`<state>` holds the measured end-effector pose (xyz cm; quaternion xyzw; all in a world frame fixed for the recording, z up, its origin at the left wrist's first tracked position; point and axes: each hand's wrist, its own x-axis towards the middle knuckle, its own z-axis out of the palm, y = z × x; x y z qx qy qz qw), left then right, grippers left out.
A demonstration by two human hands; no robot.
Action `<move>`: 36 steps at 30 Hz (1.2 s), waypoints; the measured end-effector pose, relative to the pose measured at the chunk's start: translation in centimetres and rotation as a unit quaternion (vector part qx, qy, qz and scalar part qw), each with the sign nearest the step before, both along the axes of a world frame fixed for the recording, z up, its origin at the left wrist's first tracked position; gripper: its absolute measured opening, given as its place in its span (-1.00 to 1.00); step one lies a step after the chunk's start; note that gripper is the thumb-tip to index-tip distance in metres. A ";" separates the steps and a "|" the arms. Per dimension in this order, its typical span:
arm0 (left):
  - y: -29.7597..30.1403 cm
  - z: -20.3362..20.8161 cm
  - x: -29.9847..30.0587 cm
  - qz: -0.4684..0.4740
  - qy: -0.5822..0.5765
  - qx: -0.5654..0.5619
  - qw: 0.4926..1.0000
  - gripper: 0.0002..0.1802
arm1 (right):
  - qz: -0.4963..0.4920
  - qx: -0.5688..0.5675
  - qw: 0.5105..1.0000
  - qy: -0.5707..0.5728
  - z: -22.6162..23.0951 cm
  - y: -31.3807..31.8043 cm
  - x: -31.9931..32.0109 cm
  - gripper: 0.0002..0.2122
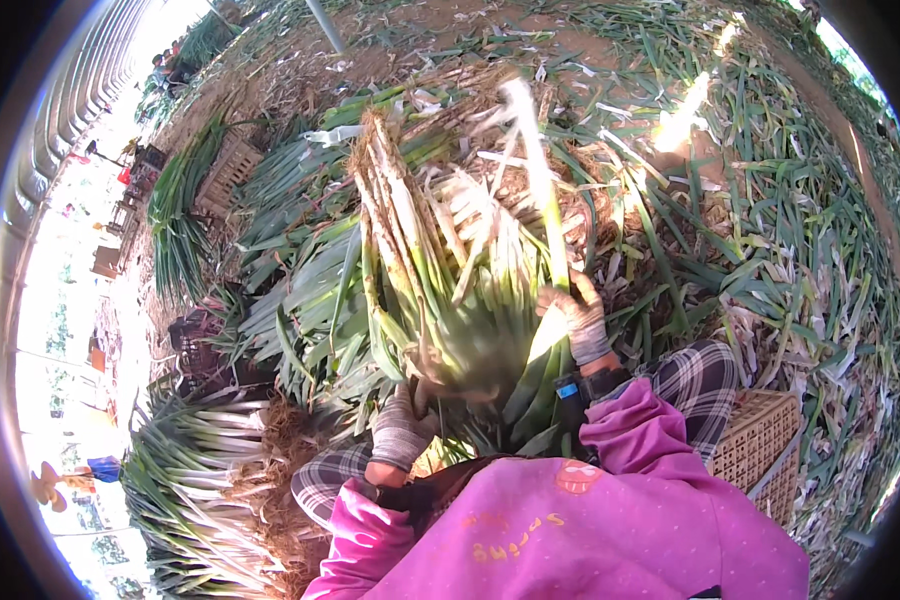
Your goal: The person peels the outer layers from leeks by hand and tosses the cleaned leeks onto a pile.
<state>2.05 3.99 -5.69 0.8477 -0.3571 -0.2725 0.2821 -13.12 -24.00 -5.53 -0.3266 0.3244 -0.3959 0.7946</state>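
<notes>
My right hand (pixel 575 318), in a pale work glove, grips a single leek (pixel 544 190) by its green part. The leek stands upright, its white root end pointing away from me. My left hand (pixel 402 428), also gloved, is low beside the near edge of a heap of leeks (pixel 405 235); its fingers are in shade and blurred, so their hold does not show. Pale stalks and brown roots of the heap point away, and green leaves lie toward my lap. Part of the heap between my hands is smeared by motion.
Sorted leeks (pixel 210 485) with white stalks and roots lie at my left. A plastic crate (pixel 760 445) stands by my right knee, another crate (pixel 228 175) at the far left. Loose leaves (pixel 770 230) litter the ground on the right. A pole (pixel 325 25) rises at the back.
</notes>
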 end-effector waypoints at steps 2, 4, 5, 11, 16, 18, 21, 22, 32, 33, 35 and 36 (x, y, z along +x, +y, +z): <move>1.7 0.3 -0.3 -0.038 -0.086 0.097 0.991 -0.29 | 0.101 0.032 0.992 0.070 0.6 0.7 0.9 -0.59; 1.1 3.4 -1.0 -0.038 -0.125 0.122 0.984 -0.27 | 0.121 0.026 0.987 0.104 0.3 2.3 1.9 -0.59; 0.9 4.4 -1.0 -0.037 -0.165 0.147 0.975 -0.24 | 0.122 0.059 0.984 0.114 -0.8 3.2 2.5 -0.59; 2.5 3.9 0.9 -0.074 -0.105 0.238 0.963 -0.27 | 0.207 0.010 0.976 0.073 -7.8 11.1 9.1 -0.71; -1.3 6.4 3.1 -0.018 -0.047 0.073 0.996 -0.55 | 0.168 0.119 0.979 0.013 -19.7 12.2 14.5 -0.68; -0.6 6.7 3.7 -0.025 -0.051 0.126 0.990 -0.52 | 0.195 -0.062 0.946 0.250 -19.9 13.5 15.9 -0.65; 0.7 6.4 2.8 -0.020 -0.074 0.166 0.983 -0.50 | 0.231 -0.163 0.865 0.414 -20.3 13.5 16.3 -0.60; 2.5 5.2 2.4 -0.012 -0.074 0.168 0.983 -0.50 | 0.246 -0.164 0.859 0.418 -19.1 13.6 16.4 -0.58; -1.1 4.2 3.1 -0.088 -0.101 0.050 0.990 -0.57 | 0.309 0.172 0.935 -0.010 -17.3 9.3 8.5 -0.70; -2.3 5.5 3.1 -0.057 -0.053 0.030 0.997 -0.59 | 0.279 0.049 0.957 0.054 -17.2 9.8 7.8 -0.68; -4.2 6.5 3.9 -0.036 -0.057 0.052 0.996 -0.60 | 0.277 -0.008 0.957 0.087 -16.8 11.3 6.9 -0.66; -5.1 6.9 4.2 -0.016 -0.057 0.074 0.996 -0.62 | 0.270 -0.063 0.953 0.124 -16.7 11.6 6.5 -0.63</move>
